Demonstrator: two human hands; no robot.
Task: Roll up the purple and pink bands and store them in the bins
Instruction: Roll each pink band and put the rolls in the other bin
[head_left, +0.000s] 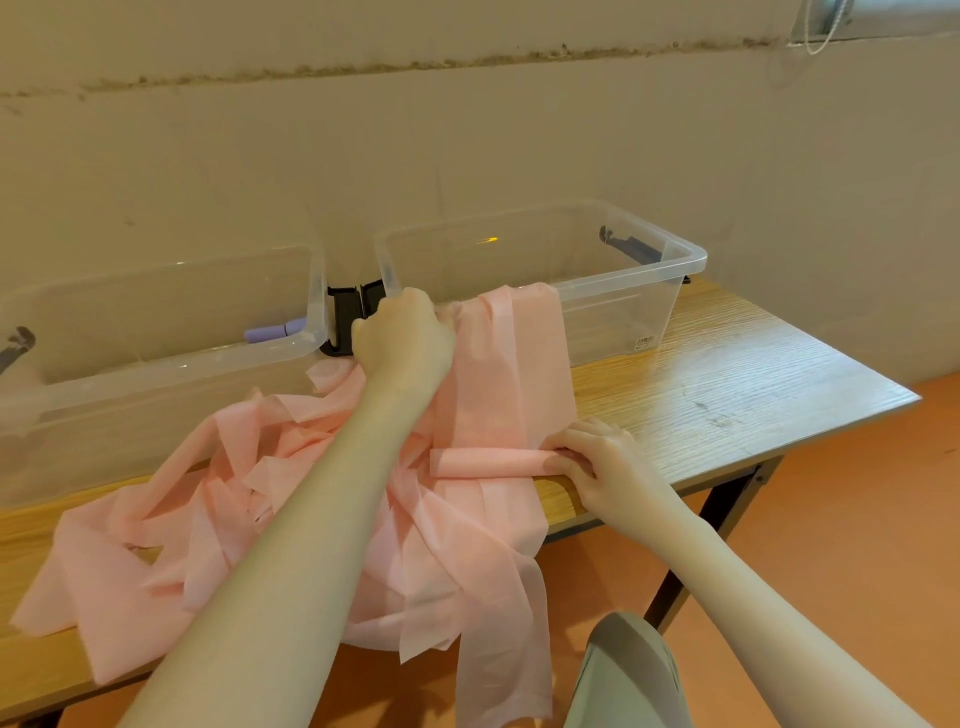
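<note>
A heap of pink bands (218, 499) lies tangled on the wooden table, some hanging over its front edge. One pink band (519, 364) runs from the rim of the right clear bin (639, 275) down to a rolled start (483, 462) near the table's front. My left hand (405, 332) is closed on that band's far end at the bin's front rim. My right hand (608, 462) pinches the right end of the roll. A rolled purple band (274, 330) lies inside the left clear bin (156, 358).
The wooden table (727, 374) stands against a beige wall, with both bins at its back. Black latch handles (348, 317) sit between the bins. The orange floor (857, 519) lies to the right, and my knee (628, 670) shows below the table's front edge.
</note>
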